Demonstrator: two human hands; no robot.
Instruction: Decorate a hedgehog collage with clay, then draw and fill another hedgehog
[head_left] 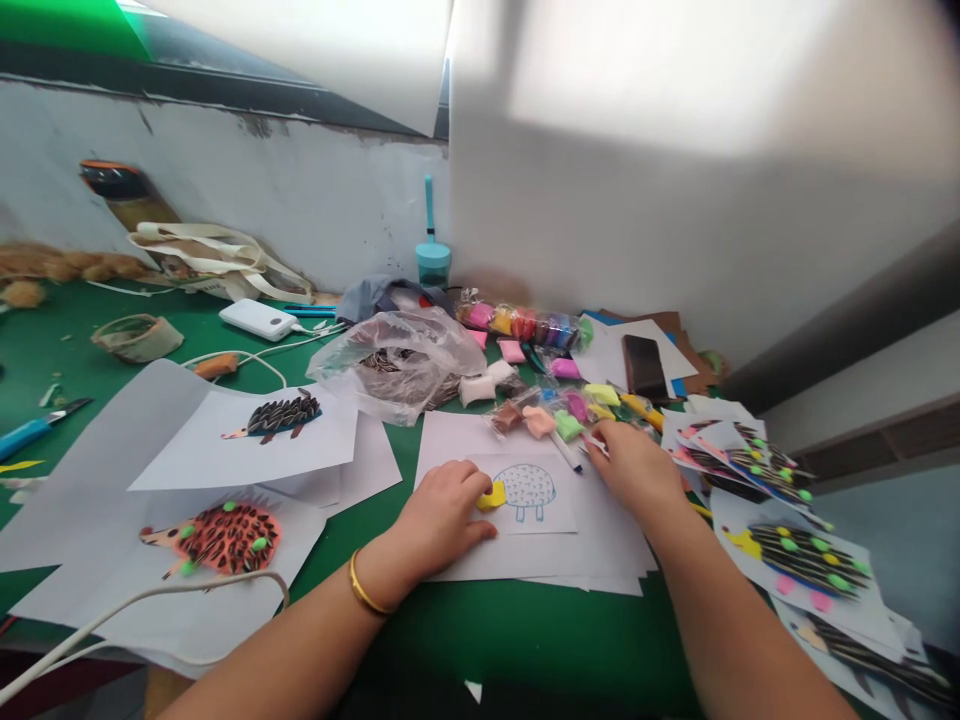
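Observation:
A sheet with a blue-ink hedgehog drawing [529, 490] lies on white paper before me. Yellow modelling clay [493, 496] covers the head end of the drawing. My left hand [454, 508] rests on the sheet, its fingertips touching the clay and its thumb apart below. To the right of the drawing, my right hand [634, 462] has its fingers closed together low over the paper's edge. A thin pale tip shows at those fingers, too small to name. Just left of them lies a white marker with a dark end [566, 452].
Packs of coloured clay [525, 325] and a plastic bag of seeds [397, 365] lie behind the paper. Finished seed hedgehogs lie on the left sheet [300, 520] and the right stack [810, 560]. A utility knife [34, 432], power bank [257, 319] and dark phone [643, 366] are around.

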